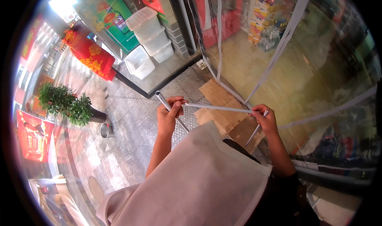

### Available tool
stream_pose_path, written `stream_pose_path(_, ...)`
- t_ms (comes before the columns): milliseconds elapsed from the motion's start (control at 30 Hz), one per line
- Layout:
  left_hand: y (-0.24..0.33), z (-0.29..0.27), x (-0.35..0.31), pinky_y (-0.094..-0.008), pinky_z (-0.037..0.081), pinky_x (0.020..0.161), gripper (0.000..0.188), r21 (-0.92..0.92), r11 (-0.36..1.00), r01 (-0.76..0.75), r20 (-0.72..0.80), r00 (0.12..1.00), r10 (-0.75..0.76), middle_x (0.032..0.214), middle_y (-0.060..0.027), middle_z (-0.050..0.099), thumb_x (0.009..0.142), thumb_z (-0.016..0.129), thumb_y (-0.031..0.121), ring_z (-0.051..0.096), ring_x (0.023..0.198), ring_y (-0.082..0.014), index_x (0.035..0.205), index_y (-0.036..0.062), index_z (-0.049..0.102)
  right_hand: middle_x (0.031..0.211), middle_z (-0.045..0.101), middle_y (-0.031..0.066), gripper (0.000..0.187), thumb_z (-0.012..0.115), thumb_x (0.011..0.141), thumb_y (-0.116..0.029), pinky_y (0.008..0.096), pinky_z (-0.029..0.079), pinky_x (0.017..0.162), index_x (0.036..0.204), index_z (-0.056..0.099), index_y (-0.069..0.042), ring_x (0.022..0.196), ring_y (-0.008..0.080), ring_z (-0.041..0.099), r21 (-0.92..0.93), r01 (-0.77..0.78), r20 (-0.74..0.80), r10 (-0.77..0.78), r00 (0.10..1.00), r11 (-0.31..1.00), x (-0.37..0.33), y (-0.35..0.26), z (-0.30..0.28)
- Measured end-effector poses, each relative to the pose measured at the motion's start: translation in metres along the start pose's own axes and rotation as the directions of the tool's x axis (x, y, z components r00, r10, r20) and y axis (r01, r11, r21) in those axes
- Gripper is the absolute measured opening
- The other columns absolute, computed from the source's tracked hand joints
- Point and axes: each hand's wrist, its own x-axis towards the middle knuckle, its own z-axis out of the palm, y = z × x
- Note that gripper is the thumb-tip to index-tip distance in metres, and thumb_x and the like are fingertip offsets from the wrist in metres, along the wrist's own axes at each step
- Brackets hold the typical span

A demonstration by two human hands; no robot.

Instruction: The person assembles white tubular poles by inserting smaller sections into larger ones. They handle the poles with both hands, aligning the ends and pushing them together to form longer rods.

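Note:
My left hand (168,115) is closed around a slim, hollow grey metal tube (162,99), which slants past the palm. Its fingertips also meet one end of a narrow whitish strip (219,107). Stretched nearly level, the strip runs across to my right hand (265,118), whose fingers pinch it. Past those fingers a thin pale length (256,130) hangs down toward the floor; whether it is the same strip I cannot tell. Below both hands a large beige-grey cloth (195,174) covers the front of my body and hides part of the floor.
Flattened cardboard (223,102) lies beside a clear plastic door curtain (254,73) with pale seams. White plastic bins (149,33) are stacked behind glass. On the left stand a potted plant (69,104) and a small metal can (106,130) on tiled floor.

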Motion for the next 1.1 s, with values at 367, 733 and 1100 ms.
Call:
stream_pose_path(367,0.012,0.015,-0.001,-0.0196,0.036,0.053,0.029,-0.009,1.000,-0.022,0.039,0.999,0.022,0.102,-0.0128,0.071,0.098,0.057,0.019,0.055,0.066,-0.0085,0.117,-0.0037,0.059,0.082,0.070,0.0024,0.016,0.069,0.088,-0.014,0.0186,0.036,0.051,0.101,0.066,-0.004,0.058,0.0017,0.048,-0.036,-0.010,0.000,0.010,1.000,0.999,-0.005,0.012,-0.011)
stream_pose_path(733,0.023,0.009,0.006,-0.0210,0.036,0.051,0.034,-0.178,0.982,-0.060,-0.150,0.988,0.033,0.101,-0.0138,0.070,0.103,0.045,0.029,0.061,0.069,-0.0116,0.121,0.0007,0.051,0.083,0.068,0.0011,0.014,0.069,0.087,-0.010,0.0187,0.040,0.058,0.100,0.065,-0.004,0.063,0.0034,0.051,-0.058,-0.047,-0.027,0.045,0.999,0.997,-0.007,0.034,-0.026)
stream_pose_path(1100,0.038,-0.020,0.029,-0.0210,0.025,0.046,0.033,0.073,0.972,-0.223,-0.284,0.930,0.234,0.083,-0.0077,0.066,0.104,0.044,0.028,0.036,0.051,-0.0046,0.115,-0.0013,0.056,0.083,0.063,-0.0029,0.010,0.068,0.087,-0.005,0.0194,0.042,0.066,0.095,0.064,-0.002,0.071,0.0039,0.053,-0.468,0.078,0.078,-0.046,0.996,0.880,0.003,0.114,-0.059)
